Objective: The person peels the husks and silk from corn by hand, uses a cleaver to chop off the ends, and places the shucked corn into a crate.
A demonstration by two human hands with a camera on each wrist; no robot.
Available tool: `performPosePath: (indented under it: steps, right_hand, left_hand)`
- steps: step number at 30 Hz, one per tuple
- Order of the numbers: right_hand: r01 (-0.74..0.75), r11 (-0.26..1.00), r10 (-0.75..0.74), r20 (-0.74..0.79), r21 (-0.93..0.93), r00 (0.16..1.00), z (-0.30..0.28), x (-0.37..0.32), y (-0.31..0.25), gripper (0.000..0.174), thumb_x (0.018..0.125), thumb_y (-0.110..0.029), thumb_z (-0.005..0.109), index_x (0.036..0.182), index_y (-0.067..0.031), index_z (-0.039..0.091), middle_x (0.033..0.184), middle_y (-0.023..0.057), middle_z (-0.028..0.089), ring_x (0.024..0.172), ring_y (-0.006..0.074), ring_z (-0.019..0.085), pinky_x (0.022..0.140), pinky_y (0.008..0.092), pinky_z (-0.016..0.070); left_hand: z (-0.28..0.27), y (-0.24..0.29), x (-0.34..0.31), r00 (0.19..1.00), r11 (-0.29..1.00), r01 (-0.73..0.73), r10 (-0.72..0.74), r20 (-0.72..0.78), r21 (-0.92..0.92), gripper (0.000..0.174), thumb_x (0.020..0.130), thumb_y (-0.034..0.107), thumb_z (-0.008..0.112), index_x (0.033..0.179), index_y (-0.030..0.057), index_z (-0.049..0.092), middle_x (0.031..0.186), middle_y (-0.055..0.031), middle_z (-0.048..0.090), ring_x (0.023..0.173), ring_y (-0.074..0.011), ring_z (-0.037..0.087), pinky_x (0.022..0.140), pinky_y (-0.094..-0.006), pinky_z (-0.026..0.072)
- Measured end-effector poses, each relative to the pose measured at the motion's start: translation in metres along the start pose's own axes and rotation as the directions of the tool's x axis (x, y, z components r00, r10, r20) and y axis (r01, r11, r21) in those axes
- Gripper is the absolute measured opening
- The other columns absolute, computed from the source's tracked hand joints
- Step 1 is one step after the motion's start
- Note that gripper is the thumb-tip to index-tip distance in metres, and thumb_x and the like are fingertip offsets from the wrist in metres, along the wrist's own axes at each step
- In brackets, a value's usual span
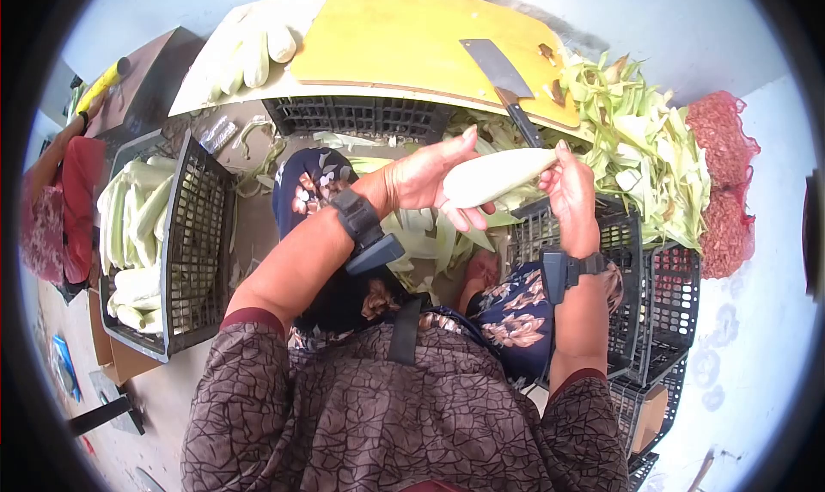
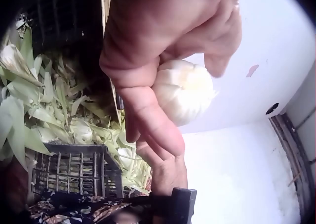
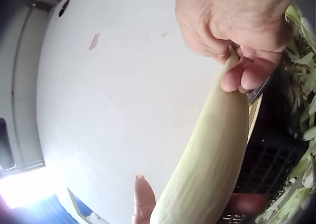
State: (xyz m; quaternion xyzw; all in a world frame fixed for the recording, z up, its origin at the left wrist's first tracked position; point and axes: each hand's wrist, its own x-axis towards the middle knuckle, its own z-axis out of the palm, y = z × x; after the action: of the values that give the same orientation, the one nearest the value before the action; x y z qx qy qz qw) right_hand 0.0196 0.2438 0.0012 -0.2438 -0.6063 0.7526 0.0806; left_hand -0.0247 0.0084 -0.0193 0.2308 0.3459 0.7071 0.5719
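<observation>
A pale green husked corn ear [image 1: 498,177] is held between both hands, above the lap in the head view. Its thick end lies against the palm side of my left hand [image 1: 438,176], whose fingers are spread and thumb stands up. My right hand [image 1: 569,183] pinches the narrow tip between thumb and fingers. The left wrist view shows the ear's blunt end [image 2: 183,91] beside the left hand [image 2: 158,51]. In the right wrist view, the right hand [image 3: 234,29] pinches the tip of the ear [image 3: 207,145].
A cleaver [image 1: 498,71] lies on the yellow board [image 1: 387,36], its handle over the edge. Several ears [image 1: 256,58] lie at the board's left. A crate [image 1: 199,234] of ears stands left. Loose husks [image 1: 640,148], a red mesh sack [image 1: 722,183] and black crates [image 1: 670,303] are at right.
</observation>
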Motion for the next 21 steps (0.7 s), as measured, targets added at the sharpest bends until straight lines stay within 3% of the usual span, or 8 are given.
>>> performPosePath:
  steps: [1,4,7,9,11,14,16,21]
  right_hand:
    - [0.010,1.000,-0.011,-0.015,-0.017,1.000,0.001,-0.002,-0.001,0.027,0.089,-0.025,0.053,0.081,0.0005,0.056,0.062,0.0081,0.058,0.045,0.0116,0.052,0.040,0.0243,0.0439]
    - [0.046,0.999,-0.046,-0.014,-0.028,0.999,0.001,-0.007,-0.003,0.025,0.087,-0.026,0.056,0.082,-0.0019,0.056,0.063,0.0069,0.057,0.047,0.0127,0.051,0.044,0.0240,0.0415]
    - [0.103,0.994,-0.103,-0.002,-0.020,0.995,0.003,-0.011,-0.006,0.026,0.087,-0.025,0.056,0.083,0.0007,0.057,0.064,0.0095,0.060,0.046,0.0131,0.053,0.044,0.0233,0.0427]
    - [0.161,0.987,-0.162,0.061,0.027,0.985,0.004,-0.014,-0.008,0.029,0.087,-0.025,0.056,0.087,0.0034,0.059,0.066,0.0100,0.061,0.046,0.0127,0.052,0.044,0.0233,0.0426]
    - [0.230,0.971,-0.237,0.148,0.064,0.960,0.003,-0.021,-0.013,0.033,0.089,-0.026,0.053,0.093,0.0061,0.059,0.073,0.0126,0.063,0.050,0.0118,0.054,0.046,0.0236,0.0432]
    - [0.262,0.952,-0.293,0.219,0.161,0.931,-0.003,-0.020,-0.021,0.041,0.092,-0.033,0.045,0.096,0.0060,0.059,0.082,0.0178,0.064,0.055,0.0127,0.056,0.050,0.0233,0.0450]
    - [0.229,0.892,-0.371,0.341,0.390,0.864,-0.011,-0.018,-0.027,0.050,0.093,-0.039,0.038,0.100,0.0056,0.059,0.092,0.0232,0.063,0.060,0.0153,0.058,0.055,0.0232,0.0468]
    - [0.230,0.863,-0.440,0.446,0.450,0.779,-0.021,-0.025,-0.038,0.039,0.087,-0.028,0.045,0.106,0.0043,0.056,0.100,0.0215,0.062,0.061,0.0137,0.056,0.060,0.0239,0.0468]
  left_hand:
    - [0.001,0.000,-0.001,1.000,1.000,0.003,-0.003,0.006,0.006,0.089,0.080,0.070,0.032,0.132,-0.0005,0.030,0.113,-0.0283,0.051,0.089,-0.0369,0.062,0.066,-0.0393,0.0561]
    - [0.007,-0.004,-0.003,0.986,0.980,-0.029,0.060,-0.154,0.198,0.064,0.082,0.041,0.060,0.127,0.0007,0.038,0.097,-0.0115,0.058,0.079,-0.0210,0.063,0.061,-0.0310,0.0555]
    - [0.010,-0.003,-0.001,0.969,0.877,0.032,0.091,-0.230,0.479,0.057,0.078,0.024,0.067,0.123,0.0005,0.042,0.092,-0.0072,0.056,0.081,-0.0171,0.060,0.066,-0.0289,0.0524]
    - [0.002,-0.006,0.003,0.968,0.867,0.068,0.062,-0.241,0.494,0.057,0.073,0.013,0.070,0.122,0.0004,0.043,0.096,-0.0064,0.056,0.084,-0.0151,0.056,0.073,-0.0279,0.0484]
    - [0.003,-0.007,0.005,0.930,0.724,0.040,0.226,-0.291,0.689,0.058,0.071,0.008,0.071,0.121,0.0000,0.044,0.098,-0.0062,0.056,0.088,-0.0150,0.055,0.077,-0.0279,0.0469]
    - [0.006,-0.005,0.005,0.921,0.795,-0.012,0.245,-0.304,0.607,0.059,0.068,-0.001,0.069,0.122,0.0012,0.044,0.102,-0.0047,0.056,0.092,-0.0139,0.054,0.080,-0.0278,0.0469]
    - [0.005,-0.005,0.005,0.917,0.830,-0.076,0.275,-0.287,0.552,0.063,0.066,-0.004,0.067,0.125,0.0030,0.043,0.105,-0.0021,0.056,0.094,-0.0125,0.054,0.081,-0.0262,0.0471]
    - [0.011,-0.002,0.005,0.935,0.875,-0.090,0.239,-0.263,0.476,0.068,0.066,-0.004,0.067,0.128,0.0036,0.040,0.105,-0.0017,0.056,0.089,-0.0096,0.054,0.075,-0.0239,0.0482]
